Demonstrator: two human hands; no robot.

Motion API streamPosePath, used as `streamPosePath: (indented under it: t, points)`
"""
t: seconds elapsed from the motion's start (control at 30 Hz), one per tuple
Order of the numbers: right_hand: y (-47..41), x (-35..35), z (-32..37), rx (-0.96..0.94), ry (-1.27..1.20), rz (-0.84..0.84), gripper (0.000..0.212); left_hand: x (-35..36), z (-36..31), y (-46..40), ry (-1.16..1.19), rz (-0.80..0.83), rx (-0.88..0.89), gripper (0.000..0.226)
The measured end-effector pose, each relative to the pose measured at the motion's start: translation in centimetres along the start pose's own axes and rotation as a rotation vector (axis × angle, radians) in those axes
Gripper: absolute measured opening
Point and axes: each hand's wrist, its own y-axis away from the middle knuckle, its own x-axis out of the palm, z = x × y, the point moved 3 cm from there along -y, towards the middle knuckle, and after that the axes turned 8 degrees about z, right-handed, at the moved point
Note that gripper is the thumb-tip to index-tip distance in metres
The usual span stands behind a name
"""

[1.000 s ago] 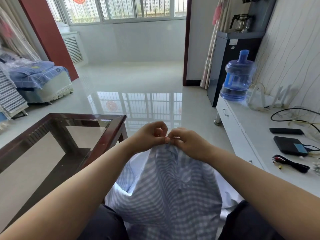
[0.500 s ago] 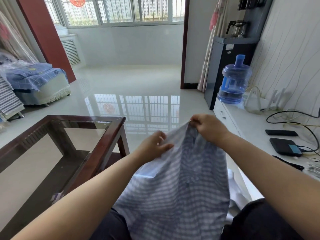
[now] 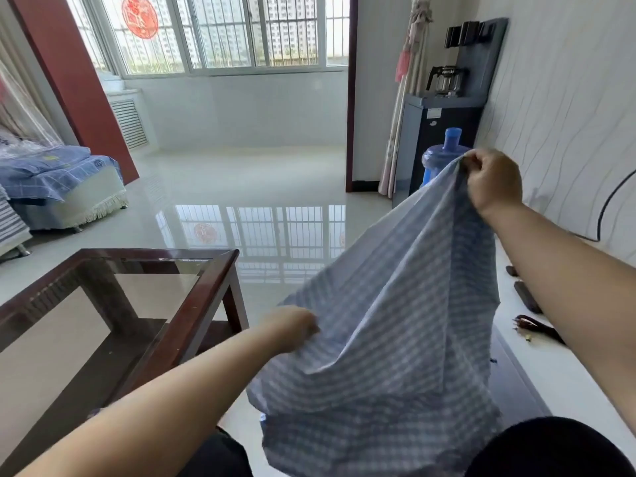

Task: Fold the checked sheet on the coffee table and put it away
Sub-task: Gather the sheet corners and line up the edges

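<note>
Lowest in the frame, dark-clothed knees are seen, and over them the checked sheet (image 3: 389,339) is hung — clear of the coffee table (image 3: 203,304), which stands at lower left and is not touched by the cloth. The sheet is carried entirely in the air between two hands. At centre, low, its left edge is pinched by the left hand (image 3: 292,327), the fingers curled into the fabric; at upper right, a bunched corner is clenched by the right hand (image 3: 494,180), which is raised well above the other. By this uneven hold the cloth is pulled into a slanting span, presumably so that an edge can be drawn taut and traced from one corner toward the next before a fold is made; the fold itself is judged not yet begun. The fabric is seen as pale blue crossed with white lines, thin and limp, gathered into long creases that run down from the raised fist, with a loose lower hem left to sag toward the lap. Further off, at right, a white cabinet (image 3: 550,356) with dark cables is partly hidden by the right forearm. Beyond the raised corner a blue water bottle (image 3: 444,156) is glimpsed beside a dark dispenser (image 3: 444,132) — and across the glossy floor, barred windows (image 3: 241,32) are set along the top of the frame.
</note>
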Motion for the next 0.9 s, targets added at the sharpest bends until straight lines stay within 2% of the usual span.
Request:
streamPosePath:
  t: [0.1,0.17,0.2,0.3,0.37,0.47,0.57,0.67,0.73,0.87,0.9]
  points:
    - [1.3,0.6,-2.7,-0.003,0.120,0.080,0.024,-4.7,6.8,1.2,-0.090,-0.211,-0.249,0.028]
    - [1.9,1.1,-4.4,0.006,0.171,0.127,0.024,-7.1,9.0,2.2,-0.141,-0.255,-0.270,0.024]
    - [2.0,1.3,-5.2,0.039,0.167,0.138,0.024,-7.7,9.0,2.5,-0.188,-0.266,-0.225,0.020]
    - [2.5,1.9,-6.2,0.156,0.145,0.157,0.025,-4.3,6.8,3.0,-0.217,-0.028,-0.024,0.021]
    - [3.0,2.6,-5.6,0.166,0.131,0.161,0.025,-1.9,5.8,3.8,-0.210,0.058,0.069,0.022]
    - [3.5,3.4,-4.4,0.161,0.098,0.142,0.027,1.4,5.0,3.9,-0.203,0.225,0.068,0.022]
    - [3.3,3.5,-3.9,0.188,0.079,0.138,0.028,2.3,4.2,4.4,-0.348,0.198,0.170,0.026]
    - [2.9,3.3,-3.7,0.215,0.067,0.116,0.029,2.7,2.6,5.0,-0.521,0.096,0.419,0.021]
    - [2.8,3.3,-3.6,0.228,0.076,0.119,0.029,2.9,1.5,5.1,-0.572,0.095,0.551,0.019]
    - [2.8,3.3,-4.5,0.283,0.072,0.135,0.028,1.9,2.4,4.5,-0.628,0.128,0.543,0.022]
    - [2.7,3.0,-5.0,0.305,0.065,0.131,0.028,1.2,3.3,4.1,-0.549,0.083,0.447,0.019]
